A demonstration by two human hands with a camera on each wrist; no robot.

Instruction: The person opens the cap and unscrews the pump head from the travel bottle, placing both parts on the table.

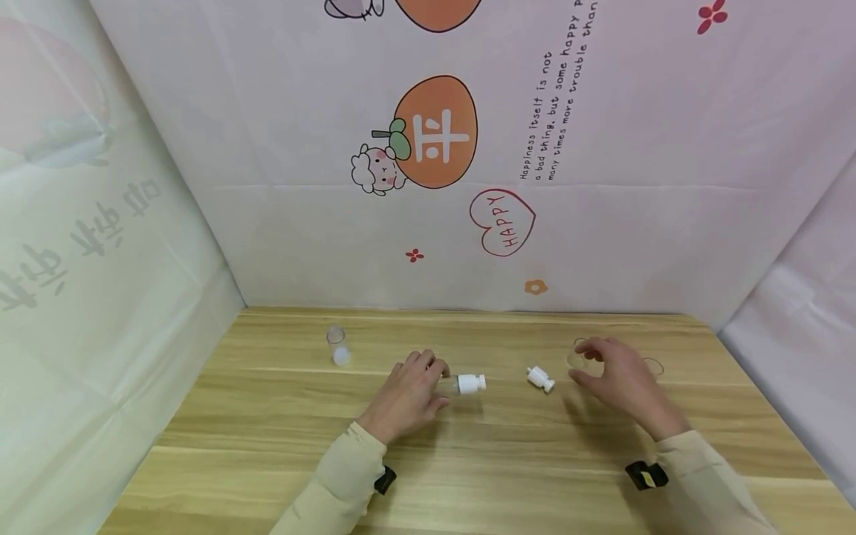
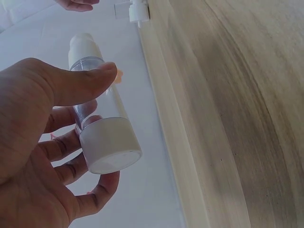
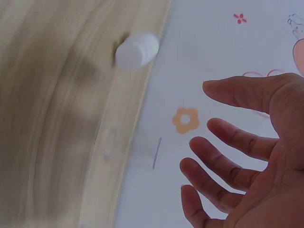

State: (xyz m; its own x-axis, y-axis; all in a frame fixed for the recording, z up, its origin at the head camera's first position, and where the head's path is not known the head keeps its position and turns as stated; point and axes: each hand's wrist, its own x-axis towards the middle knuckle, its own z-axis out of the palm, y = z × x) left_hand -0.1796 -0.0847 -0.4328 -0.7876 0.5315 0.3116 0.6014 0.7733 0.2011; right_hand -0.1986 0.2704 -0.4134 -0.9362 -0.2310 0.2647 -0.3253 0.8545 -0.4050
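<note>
My left hand [image 1: 409, 394] grips a small clear pump bottle [image 2: 110, 102] between thumb and fingers. The bottle has a white base and a white pump top [image 1: 471, 383], and lies tilted in the hand. To its right, a loose white pump head [image 1: 540, 379] lies on its side on the table; it also shows in the right wrist view as a white piece [image 3: 137, 51]. My right hand [image 1: 618, 371] hovers beyond it with fingers spread and slightly bent, holding nothing visible. A clear round piece [image 1: 575, 360] is near its fingertips; whether they touch it I cannot tell.
A clear cylindrical container [image 1: 337, 346] with a white end lies at the table's back left. Another clear round-edged piece [image 1: 654, 365] is partly behind the right hand. The wooden table [image 1: 521, 475] meets a printed white cloth [image 1: 321, 245] at its back edge.
</note>
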